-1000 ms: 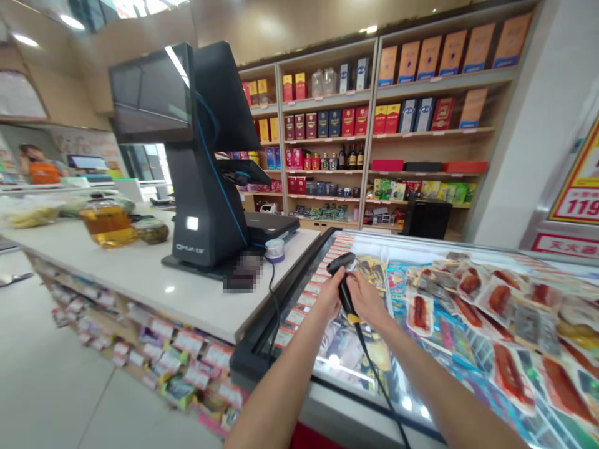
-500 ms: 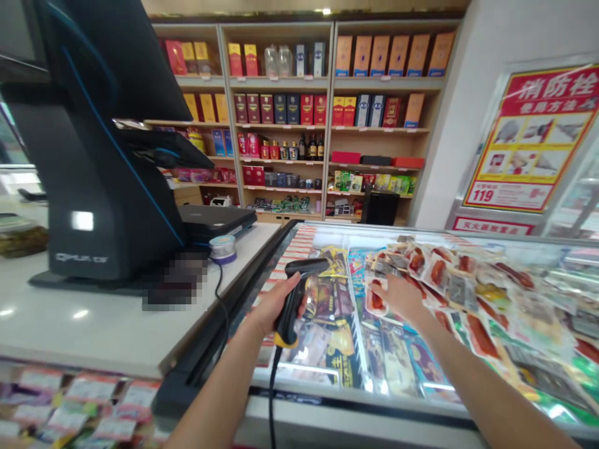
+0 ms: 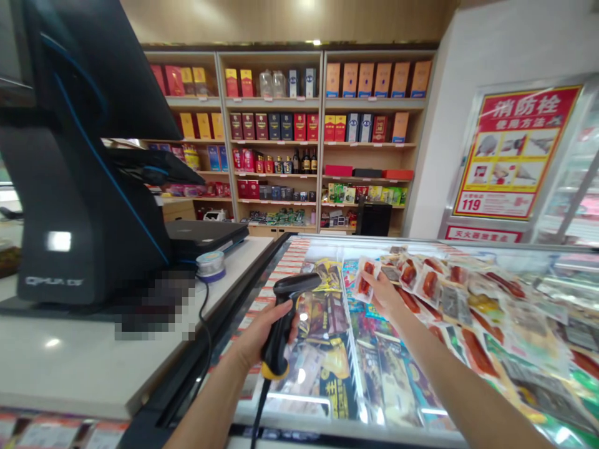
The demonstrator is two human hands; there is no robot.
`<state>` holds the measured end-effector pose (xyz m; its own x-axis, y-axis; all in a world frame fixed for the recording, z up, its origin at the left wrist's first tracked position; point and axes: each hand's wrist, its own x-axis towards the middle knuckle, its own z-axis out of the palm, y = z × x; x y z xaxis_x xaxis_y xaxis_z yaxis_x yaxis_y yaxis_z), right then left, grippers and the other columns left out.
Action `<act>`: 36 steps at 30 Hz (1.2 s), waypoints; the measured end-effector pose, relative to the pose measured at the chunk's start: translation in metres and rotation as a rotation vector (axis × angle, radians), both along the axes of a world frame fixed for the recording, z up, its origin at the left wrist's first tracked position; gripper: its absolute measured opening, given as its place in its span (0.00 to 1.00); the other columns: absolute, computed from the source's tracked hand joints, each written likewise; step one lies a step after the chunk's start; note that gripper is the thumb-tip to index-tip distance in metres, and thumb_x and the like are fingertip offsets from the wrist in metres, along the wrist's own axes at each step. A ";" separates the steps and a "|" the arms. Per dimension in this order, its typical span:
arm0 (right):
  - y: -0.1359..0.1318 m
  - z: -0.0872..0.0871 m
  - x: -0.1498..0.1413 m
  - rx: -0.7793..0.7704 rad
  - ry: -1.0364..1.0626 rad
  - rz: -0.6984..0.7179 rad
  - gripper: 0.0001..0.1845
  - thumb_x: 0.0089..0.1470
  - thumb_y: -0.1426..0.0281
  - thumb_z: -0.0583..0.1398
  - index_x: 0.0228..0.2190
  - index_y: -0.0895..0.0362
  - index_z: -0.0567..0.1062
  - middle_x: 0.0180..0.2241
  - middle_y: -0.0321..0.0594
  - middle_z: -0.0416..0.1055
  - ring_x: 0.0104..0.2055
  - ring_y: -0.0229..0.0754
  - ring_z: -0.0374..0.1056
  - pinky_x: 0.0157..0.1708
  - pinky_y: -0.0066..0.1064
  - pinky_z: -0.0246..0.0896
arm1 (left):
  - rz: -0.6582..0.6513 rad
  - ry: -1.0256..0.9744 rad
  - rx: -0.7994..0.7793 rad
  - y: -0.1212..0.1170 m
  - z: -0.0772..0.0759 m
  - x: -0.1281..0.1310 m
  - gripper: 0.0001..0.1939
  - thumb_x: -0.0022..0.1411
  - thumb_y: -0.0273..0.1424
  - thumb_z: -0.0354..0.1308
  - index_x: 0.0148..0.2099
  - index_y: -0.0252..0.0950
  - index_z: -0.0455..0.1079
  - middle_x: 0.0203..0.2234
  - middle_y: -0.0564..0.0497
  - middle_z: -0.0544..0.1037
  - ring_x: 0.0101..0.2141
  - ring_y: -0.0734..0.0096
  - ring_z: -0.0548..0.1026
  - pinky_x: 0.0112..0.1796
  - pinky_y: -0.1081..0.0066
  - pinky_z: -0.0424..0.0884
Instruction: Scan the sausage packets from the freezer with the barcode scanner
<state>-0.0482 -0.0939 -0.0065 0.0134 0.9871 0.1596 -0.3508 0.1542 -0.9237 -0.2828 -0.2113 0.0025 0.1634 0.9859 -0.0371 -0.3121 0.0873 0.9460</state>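
Note:
My left hand is closed round the handle of a black barcode scanner with a yellow base and a cable hanging down. The scanner's head points right, above the glass top of the freezer. Held in my right hand is a small clear vacuum pack of reddish sausage, raised over the glass a little beyond the scanner head. Beside that hand lies a pile of similar meat packs, spread across the right half of the freezer top.
A black cash-register terminal stands on the white counter at left, with a round tape roll near the counter's edge. Through the freezer glass show bagged goods. Behind are shelves of boxes and bottles; a red-and-yellow poster hangs right.
My right hand has lifted the sausage pack off the pile's edge and moved it left, towards the scanner. The left hand still grips the scanner. The view has tilted up slightly.

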 end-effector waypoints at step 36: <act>0.036 -0.028 0.009 0.061 0.423 -0.248 0.16 0.30 0.76 0.61 0.27 0.55 0.64 0.21 0.27 0.67 0.25 0.33 0.66 0.32 0.30 0.64 | -0.116 0.191 -0.010 0.011 0.030 0.027 0.15 0.51 0.41 0.50 0.28 0.32 0.62 0.18 0.53 0.68 0.15 0.80 0.64 0.16 0.78 0.57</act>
